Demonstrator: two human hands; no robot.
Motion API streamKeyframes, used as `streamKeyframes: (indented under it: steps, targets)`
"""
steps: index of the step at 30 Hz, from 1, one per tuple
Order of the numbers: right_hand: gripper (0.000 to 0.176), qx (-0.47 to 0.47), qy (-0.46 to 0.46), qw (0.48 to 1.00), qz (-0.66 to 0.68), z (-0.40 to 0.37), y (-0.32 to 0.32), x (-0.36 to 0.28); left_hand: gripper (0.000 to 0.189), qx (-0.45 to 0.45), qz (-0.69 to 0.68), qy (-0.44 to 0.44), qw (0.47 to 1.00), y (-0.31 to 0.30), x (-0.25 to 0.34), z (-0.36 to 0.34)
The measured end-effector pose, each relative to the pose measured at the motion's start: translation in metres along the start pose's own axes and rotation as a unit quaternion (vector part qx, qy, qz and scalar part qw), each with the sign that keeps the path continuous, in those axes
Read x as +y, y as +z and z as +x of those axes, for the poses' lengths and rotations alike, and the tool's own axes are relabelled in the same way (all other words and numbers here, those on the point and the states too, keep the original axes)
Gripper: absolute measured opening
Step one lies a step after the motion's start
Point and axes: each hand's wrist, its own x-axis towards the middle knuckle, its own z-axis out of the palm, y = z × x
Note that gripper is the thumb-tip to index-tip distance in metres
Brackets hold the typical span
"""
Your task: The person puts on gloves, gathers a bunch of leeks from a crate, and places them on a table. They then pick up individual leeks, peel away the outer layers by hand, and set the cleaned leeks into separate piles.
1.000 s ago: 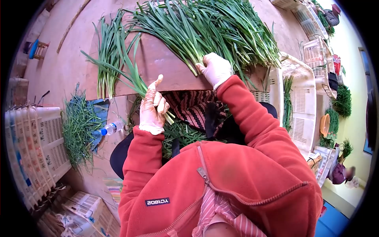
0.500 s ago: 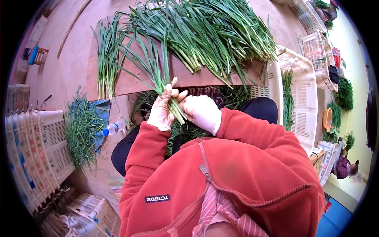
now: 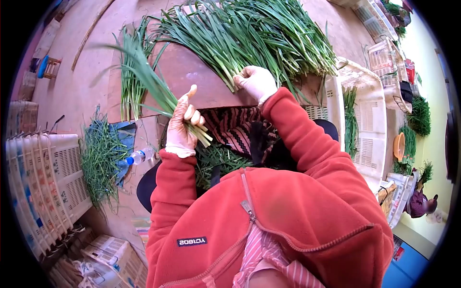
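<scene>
My left hand (image 3: 183, 126), in a thin glove, grips a small bunch of green chives (image 3: 149, 84) by the pale stalk ends, the leaves fanning up and left. My right hand (image 3: 254, 82), also gloved, reaches forward onto the big heap of chives (image 3: 254, 36) lying on the brown board (image 3: 192, 81) and pinches a few stalks at the heap's near edge. A thinner bunch of chives (image 3: 128, 72) lies on the board's left part. Red jacket sleeves cover both arms.
White plastic crates stand at the left (image 3: 45, 187) and right (image 3: 367, 125). Chive trimmings (image 3: 98, 156) and a plastic bottle (image 3: 137, 156) lie on the floor at left. More trimmings rest in my lap (image 3: 218, 161). Another person (image 3: 422, 204) sits at far right.
My right hand left the bunch in my left hand and reached out to the big heap. My left hand tilted its bunch further left.
</scene>
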Motion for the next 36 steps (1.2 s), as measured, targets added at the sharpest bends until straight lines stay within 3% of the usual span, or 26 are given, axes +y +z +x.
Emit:
streamKeyframes:
  steps: [2, 3, 5, 6, 8, 9, 11, 15, 18, 22, 23, 25, 26, 30, 31, 33, 34, 36]
  targets:
    - [0.027, 0.007, -0.032, 0.994, 0.108, -0.005, 0.004, 0.010, 0.050, 0.080, 0.017, -0.014, 0.997, 0.014, -0.008, 0.001]
    - [0.026, -0.008, -0.050, 0.980, 0.192, -0.009, 0.009, 0.016, 0.050, -0.053, -0.024, -0.048, 0.997, -0.020, -0.015, 0.012]
    - [0.025, -0.021, -0.033, 0.985, 0.169, -0.036, 0.008, 0.002, 0.048, 0.113, 0.119, -0.055, 0.985, 0.013, -0.017, 0.005]
    - [0.022, -0.043, -0.027, 0.983, 0.176, -0.048, 0.012, -0.001, 0.047, 0.061, 0.178, -0.048, 0.981, 0.004, -0.022, 0.009]
    - [0.018, -0.104, -0.009, 0.972, 0.212, -0.067, 0.015, -0.007, 0.043, 0.106, 0.149, -0.069, 0.981, 0.001, -0.032, 0.015]
    - [0.018, -0.129, 0.010, 0.947, 0.294, -0.072, 0.021, -0.005, 0.040, 0.142, 0.152, -0.083, 0.975, -0.004, -0.037, 0.019]
    - [0.019, -0.132, 0.017, 0.955, 0.266, -0.075, 0.022, -0.005, 0.024, 0.146, 0.125, -0.097, 0.977, -0.010, -0.041, 0.024]
    - [0.020, -0.125, 0.027, 0.970, 0.209, -0.070, 0.020, 0.003, 0.022, 0.137, 0.111, -0.094, 0.980, -0.016, -0.047, 0.028]
    - [0.024, -0.067, -0.019, 0.977, 0.200, -0.066, 0.023, 0.010, 0.024, 0.114, 0.109, -0.099, 0.983, -0.007, -0.047, 0.026]
    - [0.025, -0.039, 0.007, 0.999, -0.025, -0.052, 0.001, 0.009, 0.026, 0.115, 0.091, -0.114, 0.983, -0.012, -0.052, 0.034]
    - [0.025, -0.038, 0.009, 0.999, -0.026, -0.049, 0.005, 0.018, 0.026, 0.123, 0.090, -0.126, 0.980, -0.013, -0.054, 0.037]
    - [0.024, 0.094, -0.098, 0.991, -0.010, -0.044, 0.014, 0.030, 0.027, 0.096, 0.088, -0.132, 0.983, -0.016, -0.055, 0.047]
    - [0.021, 0.164, -0.158, 0.969, -0.100, -0.047, 0.012, 0.028, 0.027, 0.095, 0.097, -0.127, 0.983, -0.015, -0.055, 0.049]
    - [0.014, 0.179, -0.212, 0.953, -0.122, -0.057, 0.005, 0.010, 0.025, 0.099, 0.099, -0.138, 0.980, -0.014, -0.056, 0.052]
    - [0.013, 0.176, -0.235, 0.935, -0.197, -0.058, 0.003, 0.005, 0.025, 0.109, 0.102, -0.140, 0.979, -0.013, -0.056, 0.053]
    - [0.012, 0.141, -0.218, 0.950, -0.171, -0.059, 0.007, 0.003, 0.025, 0.107, 0.104, -0.146, 0.978, -0.016, -0.056, 0.053]
    - [0.013, 0.159, -0.253, 0.937, -0.183, -0.059, 0.009, 0.006, 0.026, 0.113, 0.108, -0.143, 0.977, -0.017, -0.056, 0.053]
    - [0.020, 0.130, -0.224, 0.935, -0.241, -0.058, 0.011, 0.006, 0.030, 0.125, 0.123, -0.131, 0.976, -0.015, -0.056, 0.051]
